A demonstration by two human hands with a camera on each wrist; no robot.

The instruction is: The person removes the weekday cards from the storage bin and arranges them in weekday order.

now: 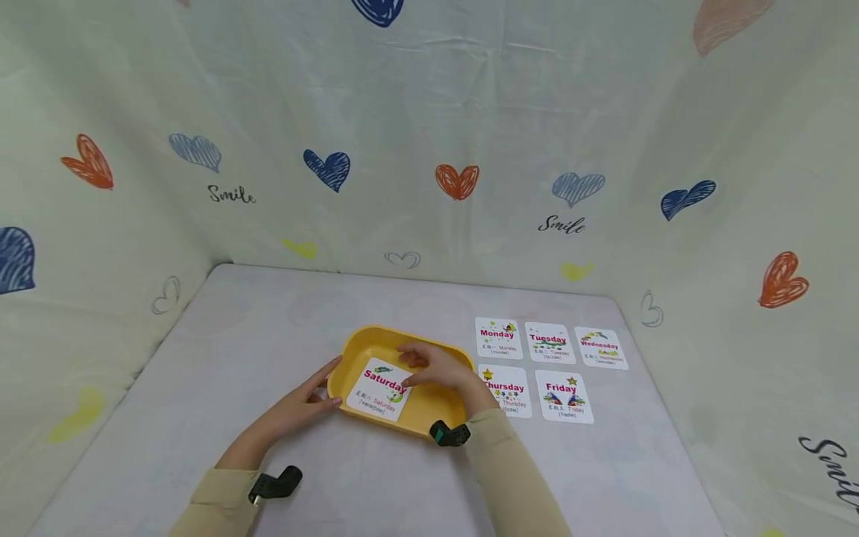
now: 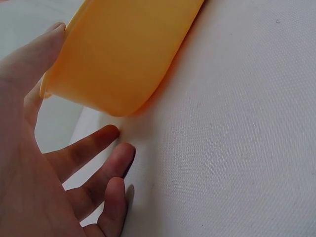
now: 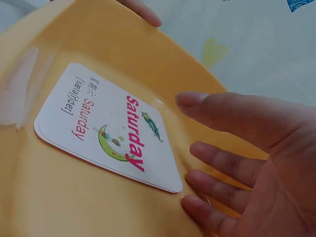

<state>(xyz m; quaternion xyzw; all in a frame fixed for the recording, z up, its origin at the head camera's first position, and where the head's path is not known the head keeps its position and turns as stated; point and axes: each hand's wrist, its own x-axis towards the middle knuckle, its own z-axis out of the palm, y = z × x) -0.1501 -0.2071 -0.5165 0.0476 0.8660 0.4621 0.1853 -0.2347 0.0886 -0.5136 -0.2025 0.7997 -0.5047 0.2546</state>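
Observation:
A yellow tray point(image 1: 429, 406) lies at the middle of the table with a white "Saturday" card point(image 1: 377, 389) in its left half. My left hand point(image 1: 295, 410) holds the tray's left end, thumb and forefinger at the rim; its other fingers point(image 2: 111, 155) hang loose beside the wall. Over the tray hovers my right hand point(image 1: 439, 369), its fingers apart with nothing between them. In the right wrist view its thumb point(image 3: 192, 100) and fingertips are close to the card's picture-side edge. The card lies face up there, with a crescent moon drawn on it.
Right of the tray, a row of "Monday" point(image 1: 499, 339), "Tuesday" point(image 1: 550, 344) and "Wednesday" point(image 1: 601, 349) cards lies above "Thursday" point(image 1: 513, 391) and "Friday" point(image 1: 564, 397) cards. My right forearm partly covers the Thursday card. A heart-printed curtain point(image 1: 403, 112) surrounds the table's back and sides.

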